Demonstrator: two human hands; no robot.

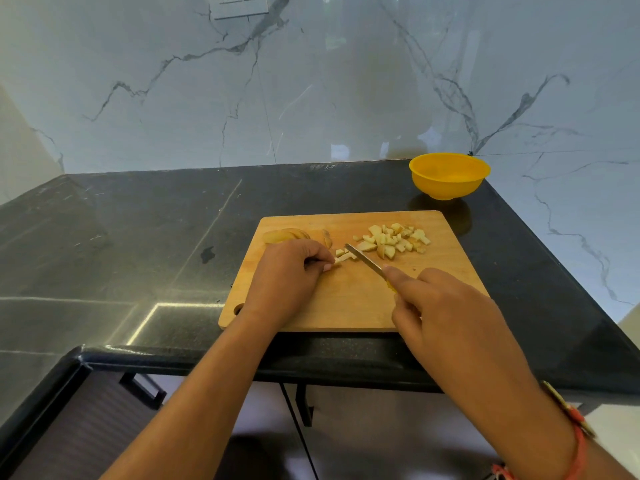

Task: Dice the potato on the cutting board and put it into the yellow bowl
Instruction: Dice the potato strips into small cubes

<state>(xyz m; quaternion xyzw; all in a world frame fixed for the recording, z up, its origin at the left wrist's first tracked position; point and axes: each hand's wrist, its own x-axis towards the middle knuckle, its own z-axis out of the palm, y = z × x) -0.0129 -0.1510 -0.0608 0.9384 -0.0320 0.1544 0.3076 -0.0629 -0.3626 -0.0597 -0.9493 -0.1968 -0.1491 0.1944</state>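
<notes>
A wooden cutting board (pixel 349 306) lies on the dark counter. My left hand (pixel 287 275) pinches a thin potato strip (pixel 341 258) down on the board. My right hand (pixel 440 306) grips a knife (pixel 363 259) with a yellow handle, its blade lying across the strip's right end. A pile of diced potato (pixel 394 239) sits at the board's far right. Uncut potato slices (pixel 285 234) lie at the far left, just beyond my left hand. The yellow bowl (pixel 449 176) stands behind the board at the right, and I see nothing inside it.
The black stone counter (pixel 138 237) stretches left of the board. A marble wall (pixel 311 81) rises behind it. The counter's right edge runs close to the bowl. Cabinet handles (pixel 143 389) show below the front edge.
</notes>
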